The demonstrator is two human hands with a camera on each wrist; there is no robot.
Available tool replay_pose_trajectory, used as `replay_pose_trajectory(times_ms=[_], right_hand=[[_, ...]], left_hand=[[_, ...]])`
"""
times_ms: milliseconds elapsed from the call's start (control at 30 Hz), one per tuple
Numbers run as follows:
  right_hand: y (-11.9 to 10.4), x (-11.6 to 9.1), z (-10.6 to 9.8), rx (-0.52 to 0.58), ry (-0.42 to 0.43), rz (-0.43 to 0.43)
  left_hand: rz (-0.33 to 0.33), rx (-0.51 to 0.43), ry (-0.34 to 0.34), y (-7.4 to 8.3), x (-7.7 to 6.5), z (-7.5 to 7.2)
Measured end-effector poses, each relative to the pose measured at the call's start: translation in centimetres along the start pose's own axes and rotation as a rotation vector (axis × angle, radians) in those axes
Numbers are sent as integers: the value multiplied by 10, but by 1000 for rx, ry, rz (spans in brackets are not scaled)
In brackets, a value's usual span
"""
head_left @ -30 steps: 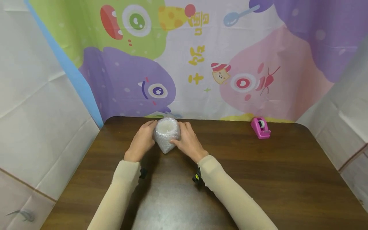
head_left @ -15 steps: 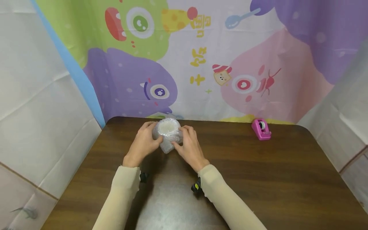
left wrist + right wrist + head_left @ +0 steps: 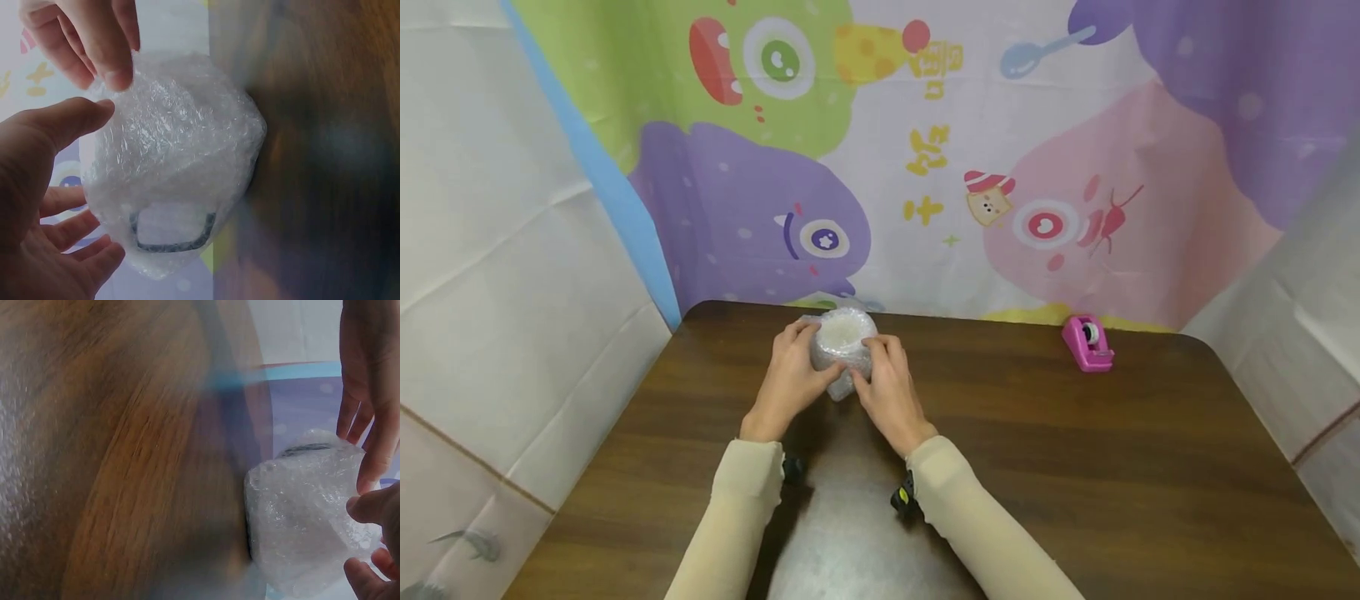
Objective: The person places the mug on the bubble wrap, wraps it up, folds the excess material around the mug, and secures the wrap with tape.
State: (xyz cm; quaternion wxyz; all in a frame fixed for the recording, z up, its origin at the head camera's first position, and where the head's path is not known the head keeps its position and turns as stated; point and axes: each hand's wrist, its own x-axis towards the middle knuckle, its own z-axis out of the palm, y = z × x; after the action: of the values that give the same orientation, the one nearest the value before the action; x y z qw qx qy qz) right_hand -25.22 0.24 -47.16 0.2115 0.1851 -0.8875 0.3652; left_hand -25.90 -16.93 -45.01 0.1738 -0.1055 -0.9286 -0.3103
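Observation:
A mug-like white thing in bubble wrap [image 3: 844,331] stands at the table's far edge, its pale round top facing up. Through the wrap [image 3: 169,144] in the left wrist view shows a dark-edged, handle-shaped loop [image 3: 172,245]. My left hand [image 3: 786,379] grips it from the left, thumb across the front and fingers round the side. From the right, my right hand [image 3: 889,390] holds it with thumb in front and fingers curled on the side. Both thumbs come close together at the front. The right wrist view shows the wrap [image 3: 300,519] with fingertips on it.
A pink tape dispenser [image 3: 1087,342] stands at the table's far right. Behind the brown wooden table [image 3: 1075,467] hangs a cartoon-printed curtain [image 3: 917,167]. Pale walls flank both sides.
My left thumb has come round onto the front of the wrap, near the right thumb. The wrapped mug has turned slightly, and its pointed front fold is now more covered.

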Motion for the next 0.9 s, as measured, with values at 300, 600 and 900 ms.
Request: replay_pose_trajectory(times_ms=[300, 600, 900], right_hand=[[13, 12, 3, -78, 11, -109], [16, 25, 5, -67, -47, -130], [18, 37, 9, -80, -67, -161]], left_hand=[[24, 35, 65, 0, 0, 6], [18, 41, 73, -4, 4, 6], [-3, 26, 63, -11, 12, 6]])
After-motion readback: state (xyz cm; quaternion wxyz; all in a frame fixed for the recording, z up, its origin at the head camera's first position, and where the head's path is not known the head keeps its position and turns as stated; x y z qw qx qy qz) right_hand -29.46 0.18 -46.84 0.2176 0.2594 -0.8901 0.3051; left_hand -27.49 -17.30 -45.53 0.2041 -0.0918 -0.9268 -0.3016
